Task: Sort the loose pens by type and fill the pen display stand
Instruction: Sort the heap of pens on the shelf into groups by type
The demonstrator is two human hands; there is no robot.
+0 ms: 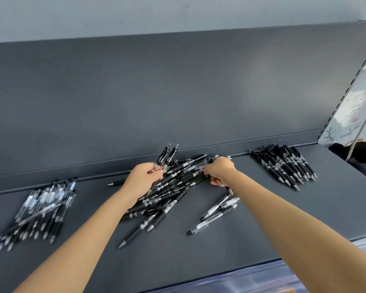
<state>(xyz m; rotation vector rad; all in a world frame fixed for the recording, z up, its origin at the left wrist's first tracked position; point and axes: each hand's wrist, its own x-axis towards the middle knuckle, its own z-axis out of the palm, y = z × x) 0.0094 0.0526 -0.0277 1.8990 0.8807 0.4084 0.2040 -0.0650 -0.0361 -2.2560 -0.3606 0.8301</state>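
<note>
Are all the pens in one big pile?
No, the pens lie in three groups on the shelf: a left pile, a middle heap and a right row.

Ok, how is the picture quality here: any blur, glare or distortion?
Head view: the left pile of pens is smeared by motion blur, the right pile is sharper; wide-angle distortion bows the shelf edges; a soft glare patch sits on the back panel.
</note>
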